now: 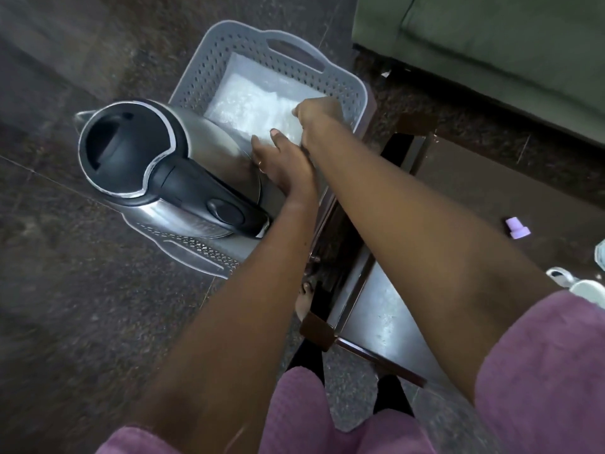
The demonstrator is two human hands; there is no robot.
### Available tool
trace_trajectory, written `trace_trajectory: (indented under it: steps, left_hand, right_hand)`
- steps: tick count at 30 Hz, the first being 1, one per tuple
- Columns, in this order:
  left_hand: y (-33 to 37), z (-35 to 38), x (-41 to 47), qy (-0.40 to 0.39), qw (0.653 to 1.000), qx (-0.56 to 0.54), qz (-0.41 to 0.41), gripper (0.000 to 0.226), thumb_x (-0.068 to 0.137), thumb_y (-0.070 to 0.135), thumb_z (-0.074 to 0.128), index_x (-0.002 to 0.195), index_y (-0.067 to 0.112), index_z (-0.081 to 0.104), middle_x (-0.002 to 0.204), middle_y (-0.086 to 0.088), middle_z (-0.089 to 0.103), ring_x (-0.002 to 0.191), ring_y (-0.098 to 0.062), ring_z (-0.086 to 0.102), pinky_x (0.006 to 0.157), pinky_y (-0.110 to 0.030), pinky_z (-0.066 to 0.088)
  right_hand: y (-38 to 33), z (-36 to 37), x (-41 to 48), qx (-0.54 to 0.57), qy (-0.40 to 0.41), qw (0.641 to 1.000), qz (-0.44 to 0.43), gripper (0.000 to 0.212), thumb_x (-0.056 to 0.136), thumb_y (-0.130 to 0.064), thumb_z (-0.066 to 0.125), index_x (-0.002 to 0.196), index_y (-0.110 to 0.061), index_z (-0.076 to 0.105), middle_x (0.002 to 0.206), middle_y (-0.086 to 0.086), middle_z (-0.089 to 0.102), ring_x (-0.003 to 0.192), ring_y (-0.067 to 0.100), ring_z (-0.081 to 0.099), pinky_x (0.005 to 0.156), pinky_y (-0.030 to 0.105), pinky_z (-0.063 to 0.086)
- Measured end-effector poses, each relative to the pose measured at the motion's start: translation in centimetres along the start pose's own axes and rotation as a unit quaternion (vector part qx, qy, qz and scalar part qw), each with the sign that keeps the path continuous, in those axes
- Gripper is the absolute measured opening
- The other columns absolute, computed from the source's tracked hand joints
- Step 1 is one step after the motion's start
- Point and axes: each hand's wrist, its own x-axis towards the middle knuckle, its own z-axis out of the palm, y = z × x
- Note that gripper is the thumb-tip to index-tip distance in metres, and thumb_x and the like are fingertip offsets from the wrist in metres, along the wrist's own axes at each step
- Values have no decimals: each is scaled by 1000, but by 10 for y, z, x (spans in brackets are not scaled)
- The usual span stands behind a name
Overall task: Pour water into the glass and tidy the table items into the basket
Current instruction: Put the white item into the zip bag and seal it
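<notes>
A grey perforated basket [196, 77] sits past the far end of the dark table [376, 309]. Inside it, a steel electric kettle [131, 149] with a black lid and handle stands at the near left. A white plastic packet [248, 103] lies flat in the far half. My left hand [281, 162] reaches in beside the kettle, its fingers stretched out onto the packet's near edge. My right hand [316, 114] is curled at the packet's right edge and seems to pinch it. The fingertips are hidden. No glass is clearly in view.
A small purple cap-like object [517, 228] lies on the table at the right. White items [586, 285] show at the right edge. A green sofa [491, 44] stands behind. Dark speckled floor surrounds the basket.
</notes>
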Motion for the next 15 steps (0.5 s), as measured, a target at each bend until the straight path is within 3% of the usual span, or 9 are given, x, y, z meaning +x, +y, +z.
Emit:
trace_trajectory:
  steps: [2,4,8,11,13,15]
  left_hand:
    - [3,1,-4,0,1000,-7,15,51,99,29,34,145,10,22,152,-16,25,138,-28,30,114,-35,27]
    - [8,3,-10,-11,999,-22,35,52,99,29,34,145,10,20,152,-16,26,138,-27,31,112,-34,28]
    - [23,9,-29,-65,988,-130,48,53,100,34,33,146,13,16,151,-12,28,135,-24,34,107,-30,30]
    - [27,19,-56,-146,960,-233,51,48,101,34,28,144,13,22,146,-14,38,127,-23,44,108,-32,34]
    - [26,29,-78,-192,940,-277,45,45,102,33,25,140,9,32,134,-17,49,114,-23,53,99,-34,44]
    - [21,42,-104,-227,934,-273,47,42,102,27,28,136,3,38,130,-20,52,118,-30,54,98,-41,48]
  right_hand:
    - [-3,-10,-10,50,-10,996,-70,19,80,-2,64,99,4,63,99,19,69,89,33,66,80,42,58]
    - [-5,-29,-18,105,-19,982,-155,14,79,1,65,92,-3,59,90,14,69,81,28,67,77,34,58]
    - [-10,-79,-33,221,-43,939,-259,23,80,10,62,98,-2,53,93,16,66,81,25,65,77,35,55]
    - [-4,-127,-37,311,-23,924,-222,45,79,11,63,120,5,45,104,20,62,86,28,62,76,39,55]
    - [10,-162,-37,371,-36,912,-174,63,79,11,63,133,-4,35,108,18,57,86,28,60,71,37,54]
    - [25,-196,-39,380,-48,911,-154,62,79,13,60,131,-11,37,106,16,55,83,26,59,68,32,52]
